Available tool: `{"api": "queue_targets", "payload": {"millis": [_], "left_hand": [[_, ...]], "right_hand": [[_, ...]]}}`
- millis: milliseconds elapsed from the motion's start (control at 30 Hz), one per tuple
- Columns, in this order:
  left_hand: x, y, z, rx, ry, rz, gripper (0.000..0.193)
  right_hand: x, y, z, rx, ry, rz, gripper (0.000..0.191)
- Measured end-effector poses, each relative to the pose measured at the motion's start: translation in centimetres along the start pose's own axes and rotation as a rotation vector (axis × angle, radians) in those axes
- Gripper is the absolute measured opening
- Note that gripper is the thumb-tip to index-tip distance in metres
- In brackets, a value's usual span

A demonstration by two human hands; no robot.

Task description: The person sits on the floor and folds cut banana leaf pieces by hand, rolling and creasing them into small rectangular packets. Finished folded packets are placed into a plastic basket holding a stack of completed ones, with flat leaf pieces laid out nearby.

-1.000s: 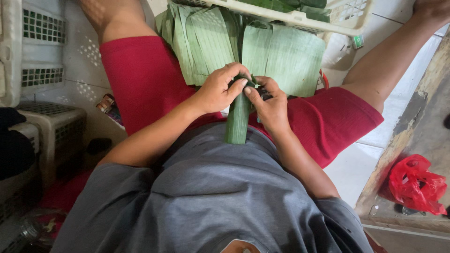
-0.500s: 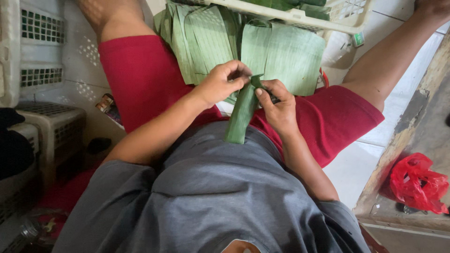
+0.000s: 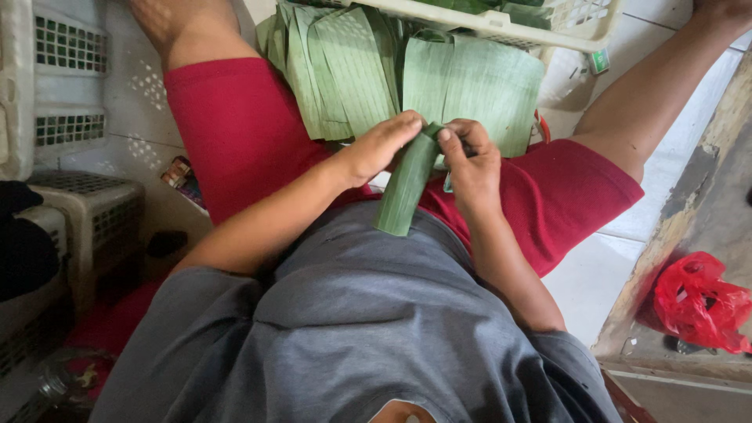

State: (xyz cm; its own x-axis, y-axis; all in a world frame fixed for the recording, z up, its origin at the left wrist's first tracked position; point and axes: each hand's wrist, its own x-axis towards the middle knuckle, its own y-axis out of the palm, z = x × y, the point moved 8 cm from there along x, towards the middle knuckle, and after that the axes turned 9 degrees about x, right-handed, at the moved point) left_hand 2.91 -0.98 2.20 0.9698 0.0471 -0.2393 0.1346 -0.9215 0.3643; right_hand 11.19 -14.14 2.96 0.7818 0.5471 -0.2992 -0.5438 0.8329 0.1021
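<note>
A rolled green leaf tube (image 3: 405, 188) slants from my hands down toward my grey shirt. My left hand (image 3: 380, 146) pinches its upper end from the left. My right hand (image 3: 472, 160) grips the same end from the right, thumb pressed on the top fold. Behind the hands, a stack of flat cut green leaves (image 3: 407, 78) lies between my legs in red shorts. What the roll contains is hidden.
A white plastic basket (image 3: 501, 23) with more leaves stands beyond the stack. White and beige perforated crates (image 3: 70, 117) sit at the left. A red plastic bag (image 3: 697, 301) lies by a worn wooden edge at the right, on a white tiled floor.
The leaf roll has tilted from upright to slanting, its lower end swinging left. Both hands have shifted slightly while working its top end.
</note>
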Motion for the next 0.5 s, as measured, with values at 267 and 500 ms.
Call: {"api": "queue_targets", "payload": {"millis": [267,500], "left_hand": [[0.0,-1.6,1.3,0.183,0.008,-0.033,0.039],[-2.3,-2.4,0.7,0.468,0.048,-0.081,0.033]], "right_hand": [[-1.6,-0.2,-3.3,0.222,0.066,0.093,0.02],[-5.1,2.1,-3.0,-0.372,0.084,0.304,0.057]]}}
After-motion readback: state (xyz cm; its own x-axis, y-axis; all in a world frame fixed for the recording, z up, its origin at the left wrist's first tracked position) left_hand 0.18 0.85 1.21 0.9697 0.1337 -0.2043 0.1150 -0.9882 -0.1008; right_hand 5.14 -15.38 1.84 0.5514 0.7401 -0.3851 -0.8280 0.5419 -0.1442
